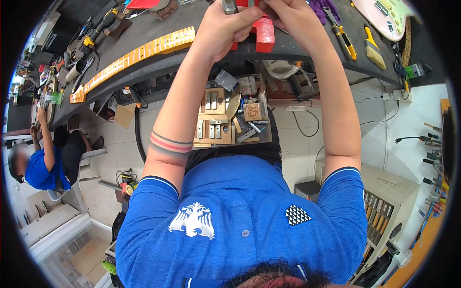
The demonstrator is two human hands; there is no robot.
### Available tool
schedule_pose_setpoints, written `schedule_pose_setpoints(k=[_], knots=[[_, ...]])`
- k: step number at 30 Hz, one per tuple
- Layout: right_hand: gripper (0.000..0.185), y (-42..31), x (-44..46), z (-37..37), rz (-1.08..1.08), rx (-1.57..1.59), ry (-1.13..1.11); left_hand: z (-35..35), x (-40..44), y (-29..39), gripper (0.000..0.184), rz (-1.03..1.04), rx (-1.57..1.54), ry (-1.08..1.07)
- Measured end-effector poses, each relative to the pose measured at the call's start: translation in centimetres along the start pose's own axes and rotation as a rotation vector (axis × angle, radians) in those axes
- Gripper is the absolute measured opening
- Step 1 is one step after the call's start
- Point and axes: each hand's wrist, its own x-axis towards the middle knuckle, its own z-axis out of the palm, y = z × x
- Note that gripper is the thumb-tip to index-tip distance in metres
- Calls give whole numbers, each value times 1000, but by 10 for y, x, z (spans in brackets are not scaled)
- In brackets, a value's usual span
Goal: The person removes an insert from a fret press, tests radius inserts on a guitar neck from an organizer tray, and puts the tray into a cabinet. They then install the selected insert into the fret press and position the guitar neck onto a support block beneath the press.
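Note:
At the top edge of the head view, my left hand (225, 30) is closed, its thumb lying beside a grey metal piece (230, 6). What its fingers grip is hidden. Close by on the right, my right hand (292, 10) has its fingers bent together, partly cut off by the frame; anything between them is out of sight. Both hands are at a bright red fixture (264, 37) on the dark workbench. Left of my left hand lies a guitar neck (139, 55) with a light fretboard.
Right on the bench are yellow-black pliers (344, 42), a brush (373, 48) and a pale guitar body (382, 17). A power drill (102, 26) lies left. Below the bench, a tray (230, 143) holds metal parts. Another person (45, 163) in blue sits at far left.

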Motion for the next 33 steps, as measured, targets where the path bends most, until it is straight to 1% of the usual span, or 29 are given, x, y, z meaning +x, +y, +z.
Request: schedule_pose_setpoints(k=[2,5,7,9,11,14,17,20,23,26,27,30,31,33], knots=[[24,-7,-3,5,-125,-24,38,3,-1,1,53,0,4,16],[23,-14,-7,11,-32,353,30,3,-2,1,53,2,-2,27],[25,5,13,-14,120,300,-177,3,-1,0,52,6,1,19],[27,19,17,-22,150,294,-208,5,-1,2,51,18,15,7],[25,-5,6,4,52,336,-69,3,0,2,51,8,21,12],[19,-8,7,10,29,304,75,4,-2,4,50,7,32,31],[17,15,4,-14,-96,476,-175,5,-1,6,49,2,37,37],[14,0,4,-4,167,285,-14,4,0,6,47,-18,47,22],[17,-1,8,2,189,310,-6,1,2,5,44,-10,68,21],[23,-2,7,2,57,315,-35,-3,2,6,42,-5,69,-2],[24,-4,6,-6,25,324,-120,-3,3,8,41,-2,68,-15],[23,-3,1,9,-186,230,20,-6,4,8,40,-24,110,-6],[24,6,3,8,-222,301,-9,-3,3,10,38,-6,105,-3],[20,15,2,17,-272,384,14,-4,3,9,38,-8,123,10]])
